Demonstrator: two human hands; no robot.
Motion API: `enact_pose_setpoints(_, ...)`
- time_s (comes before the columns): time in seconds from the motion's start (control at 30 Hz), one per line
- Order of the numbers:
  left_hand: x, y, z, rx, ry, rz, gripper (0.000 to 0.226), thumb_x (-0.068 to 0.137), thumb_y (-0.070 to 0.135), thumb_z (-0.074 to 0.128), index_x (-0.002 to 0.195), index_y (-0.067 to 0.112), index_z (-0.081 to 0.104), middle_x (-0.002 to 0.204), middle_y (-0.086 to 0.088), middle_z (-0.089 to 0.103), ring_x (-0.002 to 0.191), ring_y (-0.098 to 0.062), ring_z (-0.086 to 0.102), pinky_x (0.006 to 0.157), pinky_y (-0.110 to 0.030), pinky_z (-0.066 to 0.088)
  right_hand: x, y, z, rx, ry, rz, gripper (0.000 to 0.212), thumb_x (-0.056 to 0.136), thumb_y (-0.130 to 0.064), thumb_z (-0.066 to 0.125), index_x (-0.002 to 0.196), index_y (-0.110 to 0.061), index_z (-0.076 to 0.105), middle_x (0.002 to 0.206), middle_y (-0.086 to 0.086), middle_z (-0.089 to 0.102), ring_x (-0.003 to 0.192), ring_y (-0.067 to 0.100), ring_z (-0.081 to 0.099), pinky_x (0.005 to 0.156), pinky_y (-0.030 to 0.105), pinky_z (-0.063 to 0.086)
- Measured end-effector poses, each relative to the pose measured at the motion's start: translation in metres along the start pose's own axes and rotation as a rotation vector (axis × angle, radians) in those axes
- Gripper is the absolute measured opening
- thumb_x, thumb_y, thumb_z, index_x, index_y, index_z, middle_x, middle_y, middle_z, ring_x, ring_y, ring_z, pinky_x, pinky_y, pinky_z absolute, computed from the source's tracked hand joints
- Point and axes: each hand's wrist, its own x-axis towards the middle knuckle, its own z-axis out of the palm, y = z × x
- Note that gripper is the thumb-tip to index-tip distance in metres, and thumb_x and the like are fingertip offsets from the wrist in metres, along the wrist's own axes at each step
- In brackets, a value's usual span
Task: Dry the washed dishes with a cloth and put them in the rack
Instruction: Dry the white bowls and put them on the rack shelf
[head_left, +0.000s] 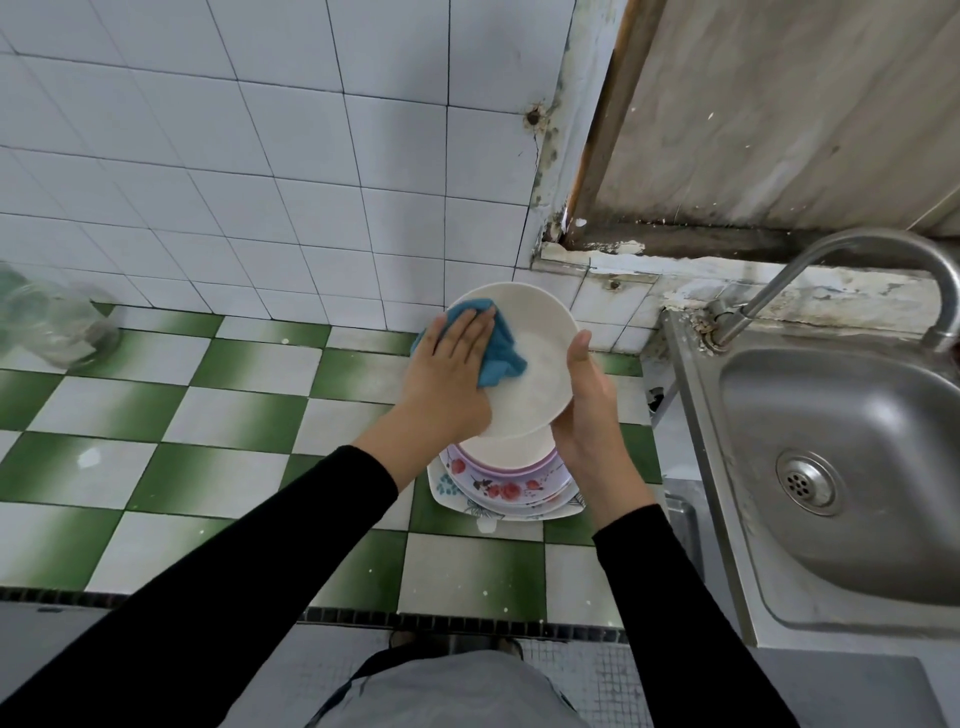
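Sleeves nearest, arms out over worktop. Sink right of right hand. Plate stack directly below both hands. White plate tilted above stack. Right hand grips rim one-sided, thumb over edge. Left hand flat, fingers together, pressing blue cloth on plate face. Risk: rim likely wet + left push, plate slips, hits stack, chips. Rack not in view.

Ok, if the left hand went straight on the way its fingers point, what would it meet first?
Pressing the blue cloth, the left hand would first reach the far rim of the white plate, then probably the tiled wall; depth is unclear.
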Motion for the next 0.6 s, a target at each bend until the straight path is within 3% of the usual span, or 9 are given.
enact_pose_setpoints(0.1,0.005,-0.001,0.010,-0.069,0.178,0.011,0.069,0.097,0.036,0.018,0.152,0.012,-0.017,0.162,-0.002,-0.019,0.149,-0.018,-0.018,0.121,-0.040,-0.011,-0.003,0.003,0.003,0.003,-0.015,0.008,0.108,0.061,-0.071,0.081,0.142,-0.006,0.050,0.134,0.019,0.062,0.125,0.038,0.059,0.106,0.060,0.045)
enact_pose_setpoints(0.2,0.009,0.006,0.013,-0.365,0.229,0.076,0.074,0.091,0.048,0.006,0.147,0.011,-0.025,0.157,-0.004,-0.030,0.146,-0.020,-0.026,0.117,-0.035,-0.021,-0.004,0.005,0.009,0.010,-0.048,0.013,0.106,0.062,-0.070,0.082,0.140,-0.004,0.052,0.136,0.018,0.061,0.127,0.033,0.059,0.110,0.054,0.043)
enact_pose_setpoints(0.33,0.012,0.023,0.003,-0.692,-0.020,0.240,0.081,0.103,0.046,0.030,0.149,0.012,-0.027,0.152,-0.007,-0.041,0.137,-0.015,-0.038,0.117,-0.035,-0.020,-0.004,0.005,0.017,0.087,-0.022,0.059,0.111,0.051,-0.067,0.087,0.135,0.000,0.055,0.133,0.018,0.064,0.125,0.029,0.061,0.111,0.047,0.044)
enact_pose_setpoints(0.4,0.008,0.028,-0.004,-0.770,-0.128,0.312,0.078,0.099,0.042,0.032,0.155,0.010,-0.011,0.159,-0.010,-0.027,0.145,-0.016,-0.025,0.122,-0.038,-0.008,-0.002,0.002,0.015,0.095,-0.014,0.071,0.108,0.051,-0.066,0.085,0.130,0.001,0.057,0.126,0.019,0.067,0.118,0.030,0.066,0.104,0.046,0.050)
enact_pose_setpoints(0.43,0.005,0.027,-0.008,-0.840,-0.210,0.348,0.073,0.094,0.039,0.034,0.156,0.011,0.008,0.164,-0.010,-0.005,0.150,-0.019,-0.004,0.122,-0.036,0.005,-0.001,0.000,0.012,0.083,0.000,0.074,0.107,0.051,-0.067,0.082,0.129,0.002,0.058,0.121,0.020,0.069,0.113,0.031,0.068,0.098,0.045,0.055)
enact_pose_setpoints(0.47,0.000,0.024,-0.013,-0.946,-0.310,0.313,0.062,0.088,0.036,0.039,0.147,0.016,0.033,0.155,-0.011,0.028,0.141,-0.022,0.028,0.115,-0.033,0.024,0.001,-0.003,0.010,0.064,0.017,0.074,0.107,0.053,-0.067,0.080,0.130,0.004,0.057,0.114,0.020,0.071,0.106,0.031,0.071,0.090,0.044,0.058)
enact_pose_setpoints(0.5,-0.004,0.021,-0.018,-1.037,-0.412,0.249,0.042,0.082,0.033,0.043,0.121,0.020,0.051,0.124,-0.008,0.053,0.110,-0.021,0.049,0.094,-0.030,0.037,0.002,-0.005,0.007,0.047,0.034,0.070,0.108,0.054,-0.068,0.078,0.131,0.005,0.056,0.105,0.017,0.073,0.099,0.030,0.072,0.084,0.043,0.060)
enact_pose_setpoints(0.53,-0.008,0.019,-0.020,-1.065,-0.488,0.188,0.025,0.075,0.034,0.044,0.095,0.019,0.051,0.094,-0.004,0.055,0.082,-0.018,0.047,0.075,-0.030,0.037,0.003,-0.007,0.005,0.033,0.046,0.062,0.109,0.053,-0.070,0.078,0.130,0.004,0.058,0.101,0.015,0.074,0.095,0.028,0.073,0.081,0.043,0.061)
enact_pose_setpoints(0.6,-0.011,0.015,-0.020,-0.963,-0.541,0.132,0.017,0.079,0.034,0.043,0.073,0.018,0.042,0.074,-0.001,0.044,0.065,-0.017,0.038,0.063,-0.030,0.033,0.004,-0.007,0.001,0.012,0.055,0.035,0.109,0.045,-0.074,0.083,0.125,-0.003,0.062,0.111,0.016,0.073,0.102,0.031,0.072,0.083,0.045,0.060)
